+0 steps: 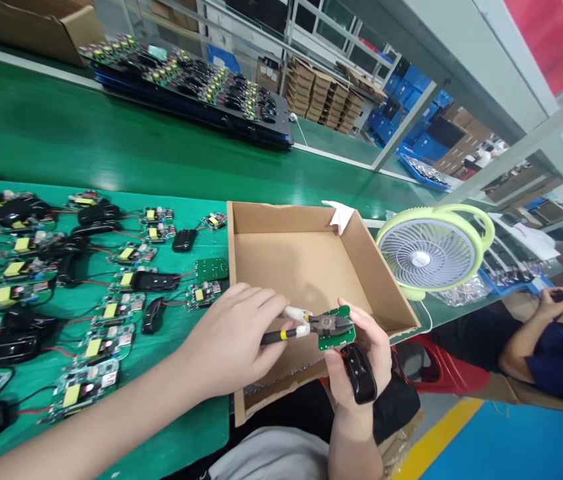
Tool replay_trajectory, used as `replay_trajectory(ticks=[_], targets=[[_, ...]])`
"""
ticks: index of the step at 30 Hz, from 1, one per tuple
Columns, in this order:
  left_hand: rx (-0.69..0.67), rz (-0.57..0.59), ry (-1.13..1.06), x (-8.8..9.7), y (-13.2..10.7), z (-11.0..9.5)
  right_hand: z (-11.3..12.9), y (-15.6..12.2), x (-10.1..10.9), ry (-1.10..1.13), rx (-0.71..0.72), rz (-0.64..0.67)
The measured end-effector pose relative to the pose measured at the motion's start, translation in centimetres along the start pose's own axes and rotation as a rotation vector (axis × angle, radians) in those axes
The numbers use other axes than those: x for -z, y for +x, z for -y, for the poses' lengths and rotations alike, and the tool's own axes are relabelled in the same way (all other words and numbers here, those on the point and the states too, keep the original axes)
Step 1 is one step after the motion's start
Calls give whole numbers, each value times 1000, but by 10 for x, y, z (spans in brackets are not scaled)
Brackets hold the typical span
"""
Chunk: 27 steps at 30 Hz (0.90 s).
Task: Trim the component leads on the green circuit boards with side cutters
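Pliers [328, 325] w/ blk/white handles are gripped in our L hand [241, 330], jaws lying across the green PCB [334, 343]. Our R hand [381, 358] grasps that PCB & a blk plastic casing [360, 377] over the open cardboard box [286, 263] on the desk [191, 420]. To our L, wired PCBs w/ yellow parts [114, 311]; to our R, a lime-rimmed fan [421, 258].

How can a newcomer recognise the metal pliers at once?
Find the open brown cardboard box beside the lime-green round fan. Above it, the left hand holds the dark metal pliers. Unlike the neighbouring green circuit board, they have yellow-banded handles.
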State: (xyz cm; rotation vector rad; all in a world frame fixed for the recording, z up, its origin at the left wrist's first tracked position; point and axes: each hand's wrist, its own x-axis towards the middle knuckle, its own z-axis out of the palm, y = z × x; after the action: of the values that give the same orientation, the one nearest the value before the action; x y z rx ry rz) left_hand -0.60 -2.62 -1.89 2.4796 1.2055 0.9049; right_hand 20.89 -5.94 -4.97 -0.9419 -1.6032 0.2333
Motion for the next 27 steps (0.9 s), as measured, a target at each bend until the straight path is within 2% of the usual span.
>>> replay_trajectory(ticks=[8, 19, 24, 27], targets=[[-8, 42, 142, 10, 7, -8, -1, 1, -1, 3, -27, -21], [-95, 202, 234, 19, 27, -18, 5, 6, 0, 223, -181, -80], [-64, 222, 167, 20, 39, -29, 8, 13, 8, 341, -329, -100], [-15, 238, 62, 19, 47, -38, 9, 23, 16, 390, -358, -109]])
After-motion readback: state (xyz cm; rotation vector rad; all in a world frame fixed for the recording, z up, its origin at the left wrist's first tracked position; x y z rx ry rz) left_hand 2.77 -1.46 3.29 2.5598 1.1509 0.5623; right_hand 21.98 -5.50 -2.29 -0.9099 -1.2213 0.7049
